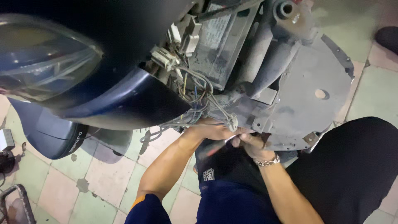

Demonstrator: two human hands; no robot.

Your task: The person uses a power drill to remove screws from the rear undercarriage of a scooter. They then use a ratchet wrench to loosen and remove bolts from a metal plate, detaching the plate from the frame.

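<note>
Nearest the camera were the person's own dark trousers [352,166] and blue shirt [232,199], both forearms reaching up and away from the body toward the underside of a scooter. The left hand [209,130] lay palm-down with its fingers curled around the hanging wire bundle [199,112], apparently to steady the loose strands and keep them from swinging back into the frame. The right hand [251,143], a metal chain bracelet [267,160] at its wrist, was pinched shut on something small and pale just below the white connector [233,122] at the end of the bundle; whether that was a wire end or a tool tip could not be told, since a reddish blur crossed the spot. The two hands met almost touching, which suited fine work on one joint held taut between them. Just beyond, the wires ran up to a cluster of white plugs [172,54] beside a dusty grey box [219,45], exposed because the body panels there were off. To the right spread the grey metal plate [315,74] of the frame. To the left hung the dark blue front cowl [124,99] and the clear headlamp lens [45,58]. Farthest down lay the stained tiled floor [103,178].
</note>
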